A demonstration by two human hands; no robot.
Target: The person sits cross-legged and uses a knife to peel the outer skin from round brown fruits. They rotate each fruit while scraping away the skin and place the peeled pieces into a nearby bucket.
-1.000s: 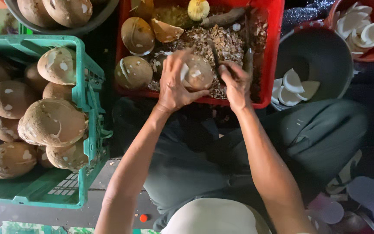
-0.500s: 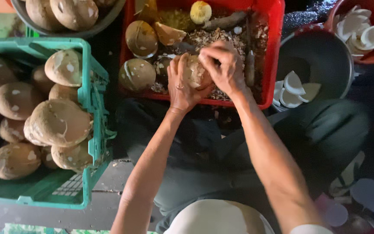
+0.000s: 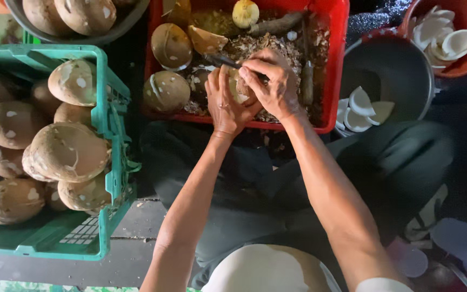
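The coconut piece (image 3: 239,89) between the two hands is mostly covered: only a pale curved patch shows between the left thumb and the right fingers, so its full shape cannot be made out. It sits over the near edge of the red crate (image 3: 337,65), above a bed of brown husk scraps (image 3: 268,46). A dark knife blade (image 3: 221,60) juts out leftward from under the right hand; its handle is hidden inside the fist. The crate's far end is cut off by the frame's top edge, as is the grey basin (image 3: 82,32) of coconuts at upper left.

The left hand (image 3: 228,103) cups the piece from below and from the left, palm turned inward, thumb pressed along its side. The right hand (image 3: 271,81) is curled over the top, fingers bunched tight around the knife and bearing on the piece. Both forearms reach forward from the bottom of the view and converge at the crate.

A green crate (image 3: 101,178) of husked coconuts stands at the left. A grey pot (image 3: 390,70) holding white coconut wedges stands just right of the red crate.
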